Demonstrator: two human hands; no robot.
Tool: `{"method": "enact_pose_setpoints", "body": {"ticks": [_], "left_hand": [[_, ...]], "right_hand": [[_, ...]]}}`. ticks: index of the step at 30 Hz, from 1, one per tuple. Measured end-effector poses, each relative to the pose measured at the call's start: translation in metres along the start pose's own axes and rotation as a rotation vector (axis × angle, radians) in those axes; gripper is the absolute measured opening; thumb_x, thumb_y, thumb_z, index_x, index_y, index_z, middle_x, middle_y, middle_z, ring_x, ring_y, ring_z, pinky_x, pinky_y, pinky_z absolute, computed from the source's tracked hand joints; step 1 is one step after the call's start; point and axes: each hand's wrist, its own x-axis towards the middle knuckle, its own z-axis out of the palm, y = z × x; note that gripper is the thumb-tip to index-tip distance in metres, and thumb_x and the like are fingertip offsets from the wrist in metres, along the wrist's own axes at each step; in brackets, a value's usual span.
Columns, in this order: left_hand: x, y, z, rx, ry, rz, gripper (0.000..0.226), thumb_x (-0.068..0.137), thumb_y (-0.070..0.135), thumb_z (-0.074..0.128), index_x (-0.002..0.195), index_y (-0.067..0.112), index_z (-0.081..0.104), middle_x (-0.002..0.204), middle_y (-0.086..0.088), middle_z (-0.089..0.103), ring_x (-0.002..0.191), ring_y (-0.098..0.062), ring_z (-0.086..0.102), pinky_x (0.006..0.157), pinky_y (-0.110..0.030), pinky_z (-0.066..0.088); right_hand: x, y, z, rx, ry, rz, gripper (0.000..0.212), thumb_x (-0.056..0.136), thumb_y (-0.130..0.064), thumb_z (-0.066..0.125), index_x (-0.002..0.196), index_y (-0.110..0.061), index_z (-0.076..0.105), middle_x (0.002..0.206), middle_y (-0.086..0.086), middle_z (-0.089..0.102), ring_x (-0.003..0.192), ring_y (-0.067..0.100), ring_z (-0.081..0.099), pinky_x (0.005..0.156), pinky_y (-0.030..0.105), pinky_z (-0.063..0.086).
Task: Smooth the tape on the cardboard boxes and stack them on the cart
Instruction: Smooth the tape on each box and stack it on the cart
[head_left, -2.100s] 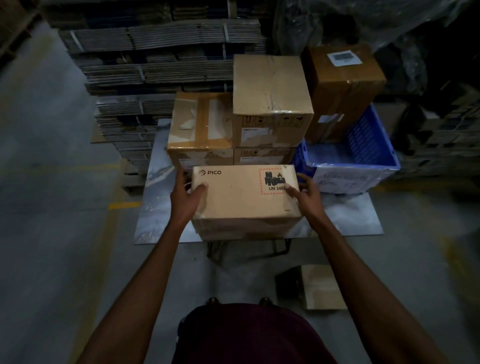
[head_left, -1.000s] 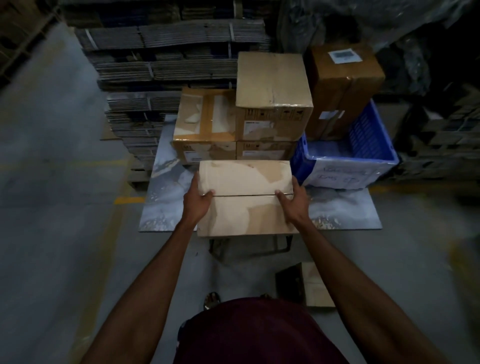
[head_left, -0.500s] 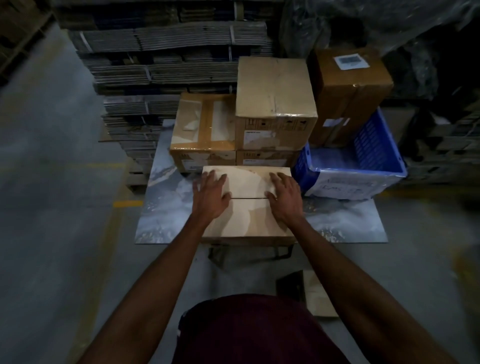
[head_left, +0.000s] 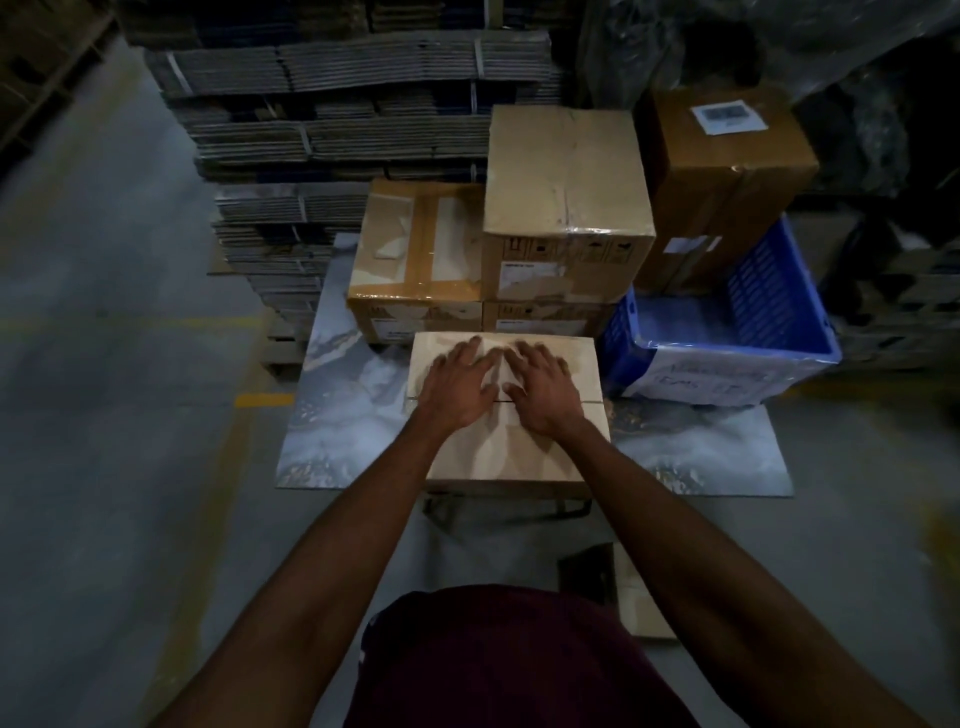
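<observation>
A light brown cardboard box (head_left: 519, 457) lies flat on the cart's marbled grey platform (head_left: 343, 415), its taped seam running left to right across the top. My left hand (head_left: 460, 387) and my right hand (head_left: 540, 389) rest palm down side by side on the middle of its top, fingers spread over the seam. Neither hand holds anything. Behind it stand a taped box (head_left: 415, 244) on the left and a taller stack of two boxes (head_left: 566, 208) on the right.
A blue plastic crate (head_left: 769, 312) sits on the platform's right side, with a darker labelled box (head_left: 727, 171) behind it. Bundles of flattened cardboard (head_left: 337, 104) pile up at the back. A small box (head_left: 639, 603) lies on the concrete floor near my feet.
The box was turned seam up and set down on the platform. My hands left its sides, went flat onto its top, and have since slid together towards the middle of the seam.
</observation>
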Motion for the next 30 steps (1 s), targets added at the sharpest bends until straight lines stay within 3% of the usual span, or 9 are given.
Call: {"method": "enact_pose_setpoints", "body": {"ticks": [4,9,13,17,23,27,30], "left_hand": [[-0.015,0.004,0.018,0.006,0.048,-0.032,0.062,0.103,0.043,0.040,0.159,0.032,0.018,0.169,-0.002,0.007,0.154,-0.025,0.010,0.123,-0.047,0.012],[0.009,-0.005,-0.006,0.053,-0.020,-0.022,0.072,0.094,0.058,0.051,0.157,0.033,0.027,0.166,-0.002,0.019,0.150,-0.026,0.021,0.119,-0.049,0.021],[0.009,-0.021,-0.008,0.015,-0.038,-0.017,0.080,0.092,0.067,0.049,0.159,0.032,0.021,0.168,0.002,0.010,0.153,-0.023,0.014,0.122,-0.048,0.018],[0.004,-0.019,0.003,0.014,-0.048,-0.015,0.079,0.096,0.066,0.042,0.160,0.032,0.011,0.169,0.000,0.002,0.155,-0.023,0.005,0.124,-0.046,0.009],[0.013,-0.049,-0.011,0.018,-0.103,0.091,0.076,0.097,0.065,0.037,0.160,0.028,0.017,0.168,0.001,0.010,0.154,-0.023,0.014,0.123,-0.041,0.019],[0.001,-0.050,0.005,-0.060,-0.007,0.059,0.075,0.097,0.062,0.036,0.160,0.025,0.021,0.167,0.000,0.013,0.154,-0.022,0.012,0.124,-0.042,0.017],[0.004,-0.049,0.001,-0.060,-0.026,0.055,0.073,0.099,0.059,0.040,0.160,0.025,0.019,0.167,0.000,0.013,0.154,-0.022,0.011,0.123,-0.040,0.015]], "right_hand": [[-0.010,-0.001,0.014,-0.055,0.015,-0.001,0.060,0.108,-0.043,0.037,0.162,-0.031,0.016,0.170,-0.002,0.010,0.157,0.024,0.003,0.127,0.046,0.006],[0.007,0.008,-0.002,-0.053,-0.015,0.020,0.064,0.104,-0.053,0.042,0.161,-0.031,0.023,0.169,-0.002,0.018,0.156,0.024,0.011,0.125,0.048,0.010],[0.004,0.022,-0.005,-0.060,-0.035,0.037,0.066,0.105,-0.056,0.032,0.163,-0.030,0.012,0.170,-0.004,0.009,0.157,0.022,0.005,0.125,0.045,0.004],[0.006,0.024,0.000,-0.077,-0.045,0.032,0.066,0.106,-0.056,0.030,0.163,-0.031,0.008,0.170,-0.006,0.006,0.157,0.023,0.003,0.125,0.043,0.002],[-0.002,0.049,-0.022,0.010,-0.047,0.036,0.068,0.104,-0.058,0.038,0.162,-0.032,0.016,0.169,-0.006,0.013,0.156,0.017,0.012,0.124,0.045,0.016],[-0.011,0.058,-0.014,0.019,-0.002,0.059,0.064,0.107,-0.053,0.033,0.163,-0.029,0.014,0.170,-0.005,0.010,0.156,0.015,0.009,0.126,0.043,0.005],[-0.007,0.055,-0.020,0.033,-0.025,0.054,0.065,0.107,-0.051,0.034,0.163,-0.028,0.013,0.170,-0.004,0.009,0.157,0.016,0.008,0.127,0.046,0.006]]}}
